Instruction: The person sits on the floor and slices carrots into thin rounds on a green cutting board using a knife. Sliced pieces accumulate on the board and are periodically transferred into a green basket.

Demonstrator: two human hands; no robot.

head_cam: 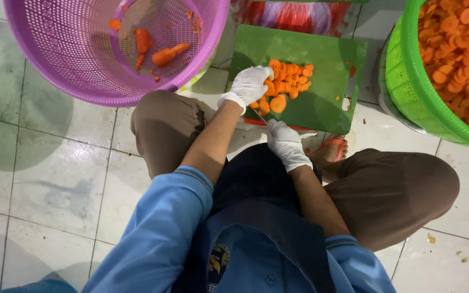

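While the person sits low on the white tiled floor (55, 179), knees spread in brown trousers, everything else sits within arm's reach ahead of them.

Purple perforated basket (82, 81): upper left, largest item. It contains a few whole carrot pieces (165, 55) and small orange scraps on its bottom.

Green basket (408, 81): right edge, partly out of view, filled with a heap of orange carrot slices (460, 51). A second green container shows only as a sliver at the far left edge.

Green cutting board (327, 70): lies flat on the floor between the two baskets, directly ahead of the knees. A hand hole sits near its right edge.

Sliced carrot pile (289, 81): thin rounds heaped on the left half of the board, a few larger rounds lying loose at the near side.

Left hand (249, 84): white glove, fingers curled down on the left edge of the pile, pressing on carrot; fingers together, what exactly lies under them cannot be told.

Right hand (287, 144): white glove, closed in a fist around a knife handle at the near edge of the board.

Knife (259, 115): only a thin part of the blade shows, angled up from the right hand toward the left hand and the carrot.

Sandalled foot (332, 149): orange strap, just beside the board's near right corner.
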